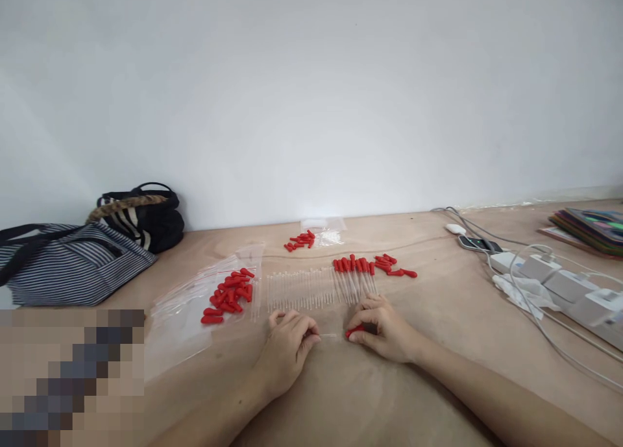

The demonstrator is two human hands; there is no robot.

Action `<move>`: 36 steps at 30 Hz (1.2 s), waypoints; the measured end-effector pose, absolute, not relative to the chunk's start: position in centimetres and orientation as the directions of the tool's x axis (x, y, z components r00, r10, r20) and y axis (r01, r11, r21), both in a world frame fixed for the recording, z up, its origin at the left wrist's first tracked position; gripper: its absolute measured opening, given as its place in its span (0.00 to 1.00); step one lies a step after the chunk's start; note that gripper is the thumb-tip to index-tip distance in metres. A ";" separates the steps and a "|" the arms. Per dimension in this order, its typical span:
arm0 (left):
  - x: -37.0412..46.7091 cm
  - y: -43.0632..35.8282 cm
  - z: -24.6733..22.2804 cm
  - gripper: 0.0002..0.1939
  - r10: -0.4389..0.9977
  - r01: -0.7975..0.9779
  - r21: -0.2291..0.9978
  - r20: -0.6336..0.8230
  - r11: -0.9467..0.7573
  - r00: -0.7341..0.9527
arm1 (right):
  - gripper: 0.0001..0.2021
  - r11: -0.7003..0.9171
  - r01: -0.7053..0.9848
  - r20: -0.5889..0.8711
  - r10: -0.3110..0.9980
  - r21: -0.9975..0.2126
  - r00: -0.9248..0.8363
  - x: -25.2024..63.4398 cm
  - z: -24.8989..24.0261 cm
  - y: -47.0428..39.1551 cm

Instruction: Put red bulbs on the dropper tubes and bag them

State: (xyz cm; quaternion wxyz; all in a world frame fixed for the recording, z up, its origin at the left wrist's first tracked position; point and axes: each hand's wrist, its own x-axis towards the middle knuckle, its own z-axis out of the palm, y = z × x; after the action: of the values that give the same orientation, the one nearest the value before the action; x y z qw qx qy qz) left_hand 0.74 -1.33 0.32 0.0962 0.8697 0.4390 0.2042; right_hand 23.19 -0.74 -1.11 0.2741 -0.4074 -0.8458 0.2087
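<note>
Pinched in my left hand (291, 343) is a thin clear glass dropper tube (328, 335), its free end pointing right. My right hand (382, 330) has its fingers closed on a red rubber dropper bulb (354, 331), a short gap away from the tube. Just beyond my hands lies a row of bare glass tubes (299, 290). To its right, several droppers with red bulbs fitted (353, 265) lie side by side. More loose bulbs (389, 265) rest right of them, and a bigger heap of red bulbs (231, 294) sits on plastic bags at the left.
Clear plastic bags (170, 330) spread over the left of the wooden table (311, 408). A small red bulb pile (300, 241) lies near the wall. Bags, one striped (80, 262), stand at far left. Chargers on a power strip (555, 275), cables and colourful boards (591, 229) occupy the right.
</note>
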 end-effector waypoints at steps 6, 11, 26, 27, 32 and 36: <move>0.9 -1.4 0.1 0.09 0.739 0.680 0.301 0.372 -0.669 0.562 | 0.06 0.498 0.562 0.277 0.857 -0.660 -0.435 22.2 -1.1 -1.0; 0.8 -1.2 -0.2 0.10 0.718 0.664 0.295 0.411 -0.687 0.561 | 0.06 0.486 0.521 0.276 0.860 -0.702 -0.430 21.8 -1.3 -1.2; 1.0 -1.4 0.5 0.11 0.725 0.674 0.289 0.404 -0.679 0.558 | 0.06 0.482 0.439 0.288 0.852 -0.759 -0.438 21.4 -1.1 -1.3; 1.0 -1.4 0.5 0.11 0.720 0.669 0.288 0.408 -0.685 0.561 | 0.06 0.484 0.431 0.295 0.851 -0.762 -0.434 21.3 -1.2 -1.3; 1.1 -1.6 0.7 0.09 0.703 0.652 0.281 0.408 -0.704 0.582 | 0.06 0.505 0.412 0.334 0.844 -0.759 -0.419 21.2 -1.7 -1.3; 1.2 -1.8 1.0 0.10 0.701 0.666 0.248 0.390 -0.704 0.597 | 0.06 0.522 0.395 0.358 0.835 -0.756 -0.418 21.1 -2.1 -1.3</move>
State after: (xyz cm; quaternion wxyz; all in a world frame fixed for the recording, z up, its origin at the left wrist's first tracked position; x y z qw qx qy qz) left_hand 1.19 -1.82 1.03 0.0383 0.8926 0.3829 0.2348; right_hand 21.14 -1.28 -2.06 0.3727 -0.3898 -0.7887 0.2952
